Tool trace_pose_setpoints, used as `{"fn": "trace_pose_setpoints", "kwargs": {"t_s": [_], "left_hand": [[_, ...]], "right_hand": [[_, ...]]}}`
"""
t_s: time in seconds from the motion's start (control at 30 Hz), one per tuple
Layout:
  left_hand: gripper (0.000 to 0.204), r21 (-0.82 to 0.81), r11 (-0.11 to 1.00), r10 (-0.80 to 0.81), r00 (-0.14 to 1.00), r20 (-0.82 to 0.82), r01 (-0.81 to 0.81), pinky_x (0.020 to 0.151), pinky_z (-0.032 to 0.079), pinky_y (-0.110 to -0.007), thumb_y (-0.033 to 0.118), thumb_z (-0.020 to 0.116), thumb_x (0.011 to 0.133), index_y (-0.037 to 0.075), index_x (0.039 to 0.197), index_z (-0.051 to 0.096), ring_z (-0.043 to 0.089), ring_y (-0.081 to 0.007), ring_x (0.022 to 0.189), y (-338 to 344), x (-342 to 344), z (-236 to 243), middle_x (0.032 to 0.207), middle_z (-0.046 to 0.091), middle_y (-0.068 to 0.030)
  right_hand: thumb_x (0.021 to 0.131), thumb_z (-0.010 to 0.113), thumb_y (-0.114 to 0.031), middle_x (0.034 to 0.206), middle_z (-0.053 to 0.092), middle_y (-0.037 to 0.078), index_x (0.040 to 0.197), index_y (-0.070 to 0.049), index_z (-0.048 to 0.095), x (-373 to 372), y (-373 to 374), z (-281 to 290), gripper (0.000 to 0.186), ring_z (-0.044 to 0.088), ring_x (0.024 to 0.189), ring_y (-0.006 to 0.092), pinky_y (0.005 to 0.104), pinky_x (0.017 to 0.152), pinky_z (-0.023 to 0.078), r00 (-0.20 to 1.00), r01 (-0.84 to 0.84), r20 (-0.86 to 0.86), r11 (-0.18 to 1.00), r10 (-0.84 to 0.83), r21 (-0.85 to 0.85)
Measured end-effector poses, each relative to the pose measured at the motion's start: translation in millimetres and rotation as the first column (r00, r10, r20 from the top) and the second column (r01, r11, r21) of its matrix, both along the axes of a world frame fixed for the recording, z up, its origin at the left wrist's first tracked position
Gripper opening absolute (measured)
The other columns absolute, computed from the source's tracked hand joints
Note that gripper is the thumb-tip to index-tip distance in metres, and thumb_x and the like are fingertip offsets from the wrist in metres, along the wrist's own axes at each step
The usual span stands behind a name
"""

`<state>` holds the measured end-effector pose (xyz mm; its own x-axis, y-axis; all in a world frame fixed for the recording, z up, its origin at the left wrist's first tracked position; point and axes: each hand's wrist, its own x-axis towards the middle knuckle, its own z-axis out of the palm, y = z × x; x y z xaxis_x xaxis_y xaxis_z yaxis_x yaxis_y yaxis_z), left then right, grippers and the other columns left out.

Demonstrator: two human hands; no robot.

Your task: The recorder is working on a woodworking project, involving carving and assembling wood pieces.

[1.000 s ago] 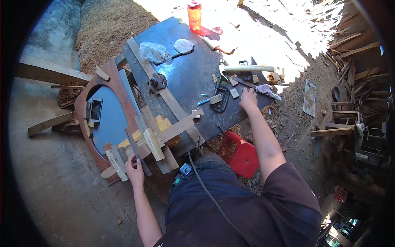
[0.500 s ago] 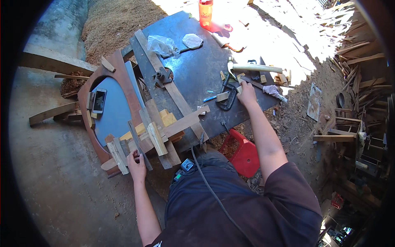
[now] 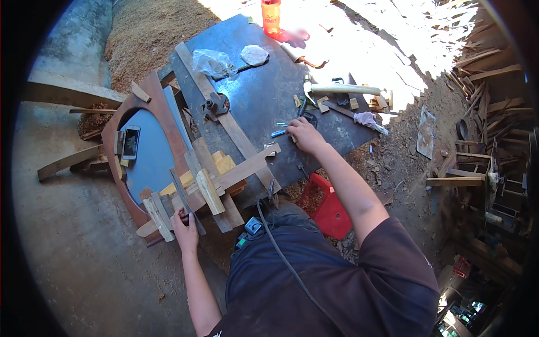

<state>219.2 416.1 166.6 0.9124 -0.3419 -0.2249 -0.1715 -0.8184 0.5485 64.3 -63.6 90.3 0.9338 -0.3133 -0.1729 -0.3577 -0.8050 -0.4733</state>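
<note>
At the near left, my left hand (image 3: pixel 185 229) has its fingers and thumb closed around the near end of a thin wooden strip (image 3: pixel 184 194). The strip lies among several others across a brown wooden frame (image 3: pixel 124 197) with an oval opening. My right hand (image 3: pixel 305 136) is over the dark table, fingers curled downward, and hides most of a black C-clamp (image 3: pixel 306 114). A blue pen (image 3: pixel 278 134) lies just left of its fingertips. What those fingers hold, if anything, is hidden beneath the hand. Beyond it lies a claw hammer (image 3: pixel 342 89) with a wooden handle.
A phone (image 3: pixel 131 142) rests within the oval opening. A long wooden bar (image 3: pixel 238 135) with a black clamp fitting (image 3: pixel 215 106) crosses the table (image 3: pixel 252 84). Plastic wrap (image 3: pixel 213 63) and a red bottle (image 3: pixel 271 17) stand farther back. A red plastic object (image 3: pixel 327 210) sits below the near edge.
My right hand has moved left and toward me, from beside the C-clamp to over it, near the pen. My left hand stays at the wooden strips. The view has shifted slightly.
</note>
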Motion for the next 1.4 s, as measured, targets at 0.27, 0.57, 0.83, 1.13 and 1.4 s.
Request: {"fn": "trace_pose_setpoints", "kwargs": {"t_s": [0.27,0.57,0.83,1.13,1.4], "left_hand": [[0.036,-0.025,1.0,0.001,1.0,0.012,-0.001,0.089,0.05,-0.037,0.011,0.063,0.097,0.0,0.13,0.055,0.059,-0.0242,0.096,8,-2,-2,0.113,0.053,-0.014],[0.036,-0.035,0.999,0.036,0.999,-0.028,-0.037,0.089,0.049,-0.037,0.013,0.064,0.097,0.001,0.13,0.055,0.058,-0.0244,0.095,-1,-4,8,0.11,0.053,-0.0134],[0.039,0.0,1.0,0.006,1.0,-0.03,-0.006,0.089,0.049,-0.036,0.013,0.065,0.096,0.001,0.131,0.054,0.057,-0.0238,0.094,3,-1,4,0.11,0.052,-0.0131],[0.041,0.023,1.0,-0.008,1.0,-0.024,0.008,0.088,0.048,-0.037,0.015,0.066,0.095,0.001,0.131,0.054,0.057,-0.0243,0.094,2,0,6,0.11,0.052,-0.0136],[0.041,0.015,1.0,-0.01,1.0,-0.011,0.01,0.089,0.049,-0.037,0.016,0.067,0.095,0.002,0.132,0.055,0.056,-0.0244,0.095,3,-2,6,0.111,0.052,-0.0134]], "right_hand": [[0.076,0.074,-0.005,0.108,0.069,0.015,0.111,-0.007,0.066,-9,-20,22,0.037,0.065,0.108,0.0341,0.041,0.095,0.052,0.903,0.356,0.145,0.894,-0.404,0.273],[0.076,0.077,-0.019,0.108,0.073,0.02,0.113,-0.003,0.068,-87,-150,9,0.042,0.071,0.102,0.0314,0.0393,0.091,0.055,0.456,0.884,-0.055,0.444,-0.888,0.148],[0.077,0.078,-0.023,0.109,0.073,0.02,0.114,-0.005,0.065,-81,-194,3,0.043,0.071,0.104,0.0316,0.0407,0.09,0.056,0.517,0.855,-0.071,0.518,-0.853,-0.001],[0.084,0.067,-0.012,0.124,0.065,0.026,0.123,0.002,0.057,-56,-186,7,0.043,0.063,0.119,0.0373,0.0424,0.102,0.051,0.54,0.784,-0.305,0.6,-0.785,-0.157],[0.084,0.064,-0.008,0.121,0.065,0.027,0.125,-0.006,0.06,-60,-175,-15,0.042,0.063,0.119,0.0391,0.0454,0.101,0.051,0.614,0.718,-0.247,0.661,-0.749,-0.22]]}}
